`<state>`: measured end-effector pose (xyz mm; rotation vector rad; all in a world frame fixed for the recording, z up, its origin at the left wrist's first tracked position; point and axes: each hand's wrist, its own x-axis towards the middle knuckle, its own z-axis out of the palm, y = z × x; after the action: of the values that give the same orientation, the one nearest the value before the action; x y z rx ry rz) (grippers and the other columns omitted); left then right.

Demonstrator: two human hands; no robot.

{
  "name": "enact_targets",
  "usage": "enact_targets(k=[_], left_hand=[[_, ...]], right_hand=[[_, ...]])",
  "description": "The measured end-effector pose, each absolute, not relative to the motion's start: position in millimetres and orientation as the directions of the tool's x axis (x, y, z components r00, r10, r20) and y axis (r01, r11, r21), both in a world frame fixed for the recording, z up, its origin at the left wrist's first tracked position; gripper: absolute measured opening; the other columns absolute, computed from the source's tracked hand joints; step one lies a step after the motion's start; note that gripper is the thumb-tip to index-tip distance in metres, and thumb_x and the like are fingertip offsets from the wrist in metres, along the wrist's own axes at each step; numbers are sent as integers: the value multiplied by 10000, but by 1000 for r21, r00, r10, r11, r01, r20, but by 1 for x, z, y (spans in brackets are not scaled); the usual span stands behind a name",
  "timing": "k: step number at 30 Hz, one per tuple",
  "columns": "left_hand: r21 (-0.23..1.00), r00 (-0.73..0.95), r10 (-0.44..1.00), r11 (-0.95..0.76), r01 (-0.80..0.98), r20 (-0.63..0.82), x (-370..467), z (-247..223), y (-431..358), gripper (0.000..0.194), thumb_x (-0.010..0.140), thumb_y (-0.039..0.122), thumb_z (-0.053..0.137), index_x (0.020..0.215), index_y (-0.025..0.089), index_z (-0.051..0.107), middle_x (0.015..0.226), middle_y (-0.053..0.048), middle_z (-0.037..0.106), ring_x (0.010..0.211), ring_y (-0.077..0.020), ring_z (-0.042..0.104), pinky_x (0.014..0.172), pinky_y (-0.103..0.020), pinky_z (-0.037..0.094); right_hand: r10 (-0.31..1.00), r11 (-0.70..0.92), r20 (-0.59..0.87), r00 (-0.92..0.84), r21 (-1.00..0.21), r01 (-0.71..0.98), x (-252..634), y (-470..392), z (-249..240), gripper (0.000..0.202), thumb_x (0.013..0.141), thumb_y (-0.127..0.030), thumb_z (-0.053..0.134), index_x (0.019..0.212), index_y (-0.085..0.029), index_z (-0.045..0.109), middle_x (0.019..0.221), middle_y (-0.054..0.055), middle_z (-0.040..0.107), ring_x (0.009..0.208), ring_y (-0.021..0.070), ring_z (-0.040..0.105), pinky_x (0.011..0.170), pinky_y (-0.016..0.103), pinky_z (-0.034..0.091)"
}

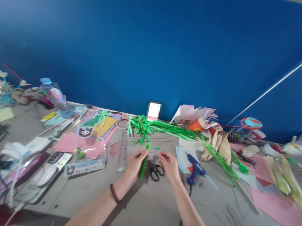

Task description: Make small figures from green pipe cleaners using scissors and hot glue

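Observation:
Closed fingers of my left hand (135, 163) hold a bundle of green stems (142, 168), which hangs down with a small round green loop (148, 146) at its top. To its right, my right hand (169, 164) has thumb and fingertips pinched together; anything between them is too small to make out. Black-handled scissors (155, 172) lie on the table between the two hands. Just beyond the hands is a heap of bright green fuzzy pieces (142, 126), with long green stems (178, 131) stretching right from it.
A clear ruler (123, 152) lies left of my left hand. A blue glue gun (195, 169) rests right of my right hand, its cord running to the front edge. Pink paper (281, 210), dried husks (224, 149), a bottle (55, 94) and a phone (43, 178) lie farther out.

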<state>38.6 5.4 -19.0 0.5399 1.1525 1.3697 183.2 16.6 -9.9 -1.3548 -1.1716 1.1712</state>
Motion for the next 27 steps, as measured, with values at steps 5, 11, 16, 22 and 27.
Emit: enact_targets(k=[5, 11, 16, 22, 27], left_hand=[[851, -164, 930, 217, -478, -329, 40, -20, 5, 344, 538, 428, 792, 625, 137, 632, 518, 30, 566, 440, -79, 484, 440, -202, 351], [854, -168, 929, 217, -473, -329, 40, -17, 5, 347, 522, 425, 799, 601, 139, 621, 511, 30, 559, 438, -80, 478, 433, -201, 336], [867, -183, 930, 208, -453, -319, 39, -19, 5, 347, 538, 434, 789, 603, 135, 625, 516, 27, 562, 438, -79, 473, 433, -199, 335], [884, -214, 929, 189, -427, -302, 36, -24, 7, 346, 542, 441, 782, 610, 137, 630, 533, 17, 579, 439, -83, 485, 435, -203, 351], [892, -231, 928, 176, -417, -291, 34, -21, 7, 340, 538, 434, 784, 601, 135, 634, 522, 18, 570, 431, -78, 477, 431, -201, 339]], right_hand=[[996, -68, -62, 57, -992, 106, 183, 15, -8, 324, 665, -456, 651, 735, -141, 630, 536, -8, 518, 483, 109, 462, 418, 206, 390], [998, -55, -48, 50, -988, 147, 183, 15, -9, 333, 681, -467, 645, 749, -141, 658, 545, 0, 527, 491, 115, 469, 416, 204, 386], [996, -61, -55, 64, -993, 105, 186, 16, -10, 442, 661, -553, 646, 789, -132, 687, 631, 48, 612, 528, 128, 503, 418, 209, 399], [982, -45, -54, 180, -997, -55, 190, 20, -8, 503, 619, -614, 653, 784, -140, 684, 641, 30, 602, 500, 102, 492, 400, 201, 382], [981, -56, -75, 178, -992, -110, 189, 21, -11, 486, 597, -599, 680, 769, -145, 680, 624, 21, 595, 494, 100, 495, 394, 201, 387]])
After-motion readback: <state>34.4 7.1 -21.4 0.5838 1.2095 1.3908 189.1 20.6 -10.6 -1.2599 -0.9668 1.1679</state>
